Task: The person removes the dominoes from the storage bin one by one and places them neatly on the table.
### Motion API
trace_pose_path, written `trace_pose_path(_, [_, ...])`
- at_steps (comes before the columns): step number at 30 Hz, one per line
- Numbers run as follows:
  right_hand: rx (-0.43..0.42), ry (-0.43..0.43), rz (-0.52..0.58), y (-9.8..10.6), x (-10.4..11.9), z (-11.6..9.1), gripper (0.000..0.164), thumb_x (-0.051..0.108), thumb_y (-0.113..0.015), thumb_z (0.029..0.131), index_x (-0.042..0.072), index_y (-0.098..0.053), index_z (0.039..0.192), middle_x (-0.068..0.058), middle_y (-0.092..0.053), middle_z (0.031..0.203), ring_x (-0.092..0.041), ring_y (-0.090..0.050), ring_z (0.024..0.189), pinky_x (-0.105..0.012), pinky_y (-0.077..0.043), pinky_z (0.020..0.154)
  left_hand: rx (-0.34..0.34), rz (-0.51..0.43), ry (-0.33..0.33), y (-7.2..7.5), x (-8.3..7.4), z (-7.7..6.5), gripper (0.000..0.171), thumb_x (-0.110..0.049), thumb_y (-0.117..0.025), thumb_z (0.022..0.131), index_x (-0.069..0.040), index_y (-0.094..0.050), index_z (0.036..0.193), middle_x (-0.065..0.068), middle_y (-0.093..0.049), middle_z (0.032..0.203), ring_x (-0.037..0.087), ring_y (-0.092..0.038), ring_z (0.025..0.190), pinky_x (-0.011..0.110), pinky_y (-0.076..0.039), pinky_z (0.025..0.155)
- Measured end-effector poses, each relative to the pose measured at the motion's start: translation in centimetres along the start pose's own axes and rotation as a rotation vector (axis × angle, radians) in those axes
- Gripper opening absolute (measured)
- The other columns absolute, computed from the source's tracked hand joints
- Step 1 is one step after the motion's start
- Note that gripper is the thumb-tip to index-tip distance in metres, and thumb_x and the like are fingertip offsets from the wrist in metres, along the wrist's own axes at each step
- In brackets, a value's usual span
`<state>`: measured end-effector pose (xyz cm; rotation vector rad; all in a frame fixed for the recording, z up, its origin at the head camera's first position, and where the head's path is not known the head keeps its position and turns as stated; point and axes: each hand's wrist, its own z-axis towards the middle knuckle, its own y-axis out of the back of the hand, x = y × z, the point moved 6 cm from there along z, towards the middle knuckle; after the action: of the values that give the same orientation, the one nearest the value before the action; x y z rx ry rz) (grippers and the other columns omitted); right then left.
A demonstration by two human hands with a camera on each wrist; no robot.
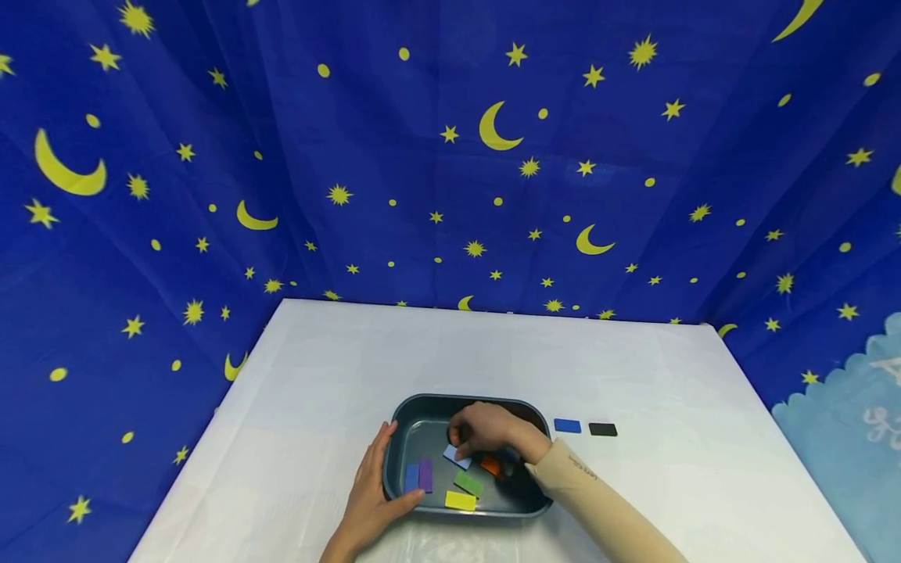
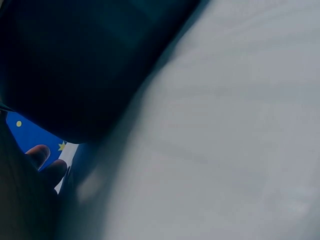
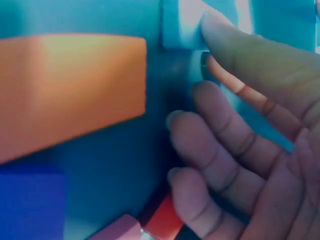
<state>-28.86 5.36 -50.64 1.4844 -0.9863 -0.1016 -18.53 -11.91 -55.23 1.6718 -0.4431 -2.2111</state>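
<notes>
A dark grey-blue tray [image 1: 468, 514] stands on the white table. My left hand [image 1: 371, 494] holds its near left corner, thumb over the rim and fingers along the outer left wall. In the left wrist view the dark tray wall [image 2: 85, 65] fills the upper left, two fingertips beyond it. Inside the tray, my right hand [image 1: 489, 428] pinches a light blue block [image 1: 456, 457]; in the right wrist view the thumb lies on this block [image 3: 182, 25]. Around it lie an orange block [image 1: 490, 466], a green block [image 1: 468, 483], a yellow block [image 1: 461, 500] and a purple block [image 1: 425, 475].
A blue block [image 1: 411, 477] lies against the purple one. In the right wrist view a red block [image 3: 165, 220] and a pink block [image 3: 120, 230] show low down. Right of the tray, another blue block [image 1: 567, 425] and a black block [image 1: 603, 429] lie on the table [image 1: 338, 367].
</notes>
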Motion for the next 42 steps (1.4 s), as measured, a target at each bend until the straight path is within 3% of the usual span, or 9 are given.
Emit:
trace_pose_path(9, [-0.05,0.032,0.017,0.0,0.3,-0.4,0.008,0.021,-0.076,0.081,0.017,-0.07,0.084,0.016,-0.06,0.071,0.001,-0.05,0.061,-0.021,-0.043,0.06,0.006,0.008,-0.011,-0.1,0.1,0.0,0.098,-0.037,-0.079,0.069,-0.026,-0.025,0.15,0.014,-0.022,0.154,0.039,-0.023,0.135,0.069,-0.022,0.094])
trace_pose_path(16, [-0.039,-0.077,-0.03,-0.1,-0.1,-1.0,0.028,0.036,-0.082,0.072,0.018,-0.061,0.076,0.015,-0.05,0.064,-0.003,-0.045,0.057,-0.022,-0.038,0.055,-0.012,0.003,-0.016,0.1,-0.1,0.0,0.099,-0.037,-0.08,0.068,-0.027,-0.026,0.15,0.014,-0.023,0.153,0.039,-0.024,0.134,0.069,-0.023,0.094])
trace_pose_path(27, [-0.03,-0.133,0.013,-0.6,-0.6,-0.9,0.029,0.027,-0.087,0.065,0.017,-0.06,0.069,0.013,-0.05,0.062,-0.004,-0.045,0.055,-0.023,-0.039,0.054,-0.02,0.001,-0.015,0.0,-0.1,0.0,0.098,-0.038,-0.08,0.068,-0.027,-0.027,0.15,0.014,-0.024,0.153,0.039,-0.025,0.134,0.068,-0.022,0.094])
trace_pose_path(42, [-0.07,-0.109,0.048,-0.6,-0.3,-1.0,0.026,0.02,-0.087,0.067,0.017,-0.061,0.069,0.013,-0.05,0.062,-0.003,-0.046,0.056,-0.022,-0.038,0.053,-0.011,0.003,-0.001,0.0,-0.1,0.0,0.099,-0.037,-0.08,0.067,-0.027,-0.027,0.15,0.014,-0.023,0.153,0.04,-0.024,0.134,0.071,-0.023,0.093])
